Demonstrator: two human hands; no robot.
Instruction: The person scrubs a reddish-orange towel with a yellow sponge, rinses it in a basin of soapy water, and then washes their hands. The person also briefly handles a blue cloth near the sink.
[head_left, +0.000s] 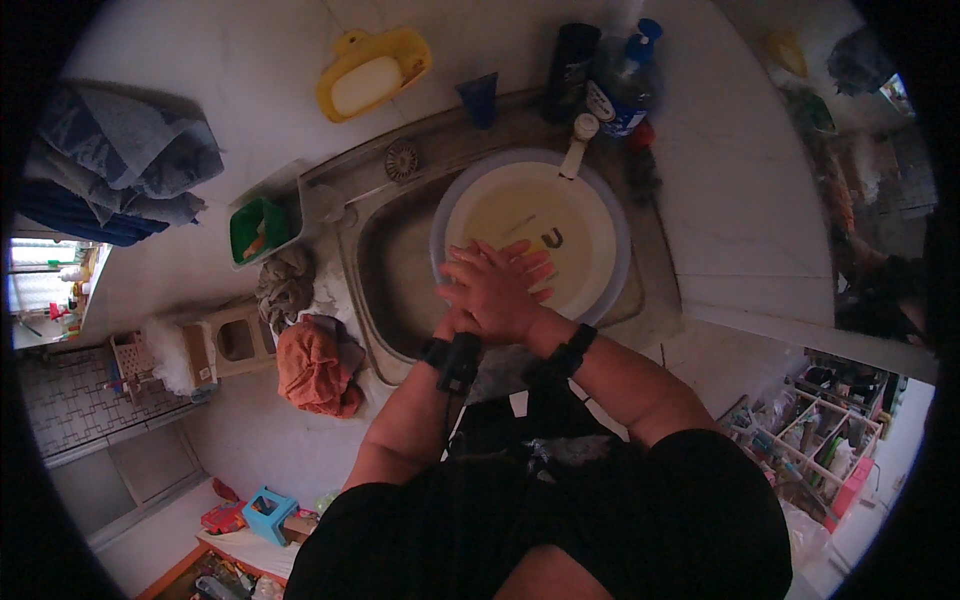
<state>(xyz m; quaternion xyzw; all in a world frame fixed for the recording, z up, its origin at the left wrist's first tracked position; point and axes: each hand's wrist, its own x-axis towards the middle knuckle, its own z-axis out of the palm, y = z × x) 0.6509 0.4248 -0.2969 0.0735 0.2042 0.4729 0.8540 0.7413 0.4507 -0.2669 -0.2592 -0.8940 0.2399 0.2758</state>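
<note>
My right hand (506, 300) lies across my left hand (469, 266), palm against it, with the fingers of both crossing and spread. They hold no object that I can see. Both are over the near left rim of a round pale basin (607, 289) with liquid in it, standing in a metal sink (401, 300). Much of my left hand is hidden under the right. Black bands are on both wrists. A tap (576, 150) reaches over the basin's far rim.
A yellow soap dish (420, 52) with a white bar, a blue tube (480, 101), a dark bottle (571, 71) and a blue pump bottle (619, 94) stand behind. An orange cloth (319, 367) and a green container (274, 221) are at the left.
</note>
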